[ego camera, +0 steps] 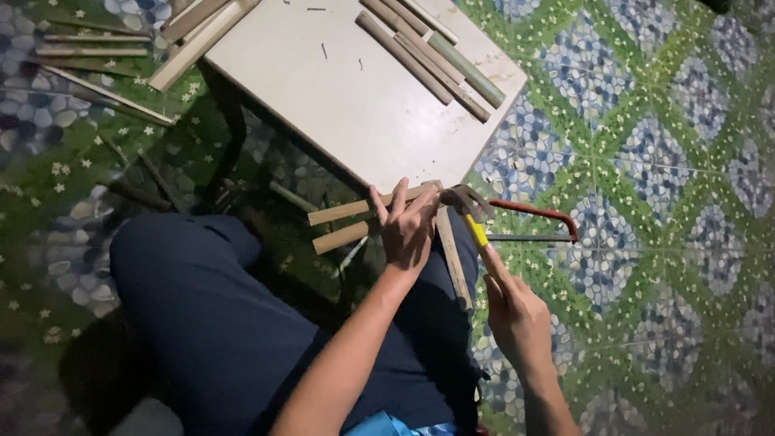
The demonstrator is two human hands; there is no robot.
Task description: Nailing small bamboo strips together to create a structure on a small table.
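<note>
Below the near corner of the table (355,105), stiff, light bamboo strips (355,211) are pinned by the spread left hand (406,226). The hammer (468,211) is gripped mid-handle by the right hand (517,315), fingers wrapped.

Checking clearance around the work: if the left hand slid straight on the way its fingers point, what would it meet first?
The left hand points up-frame; past the bamboo strip under its fingers, it would probably meet the table edge first, though depth is unclear.

Table edge (420,173) and hacksaw (533,222) hem in both hands; tabletop middle bare.
</note>
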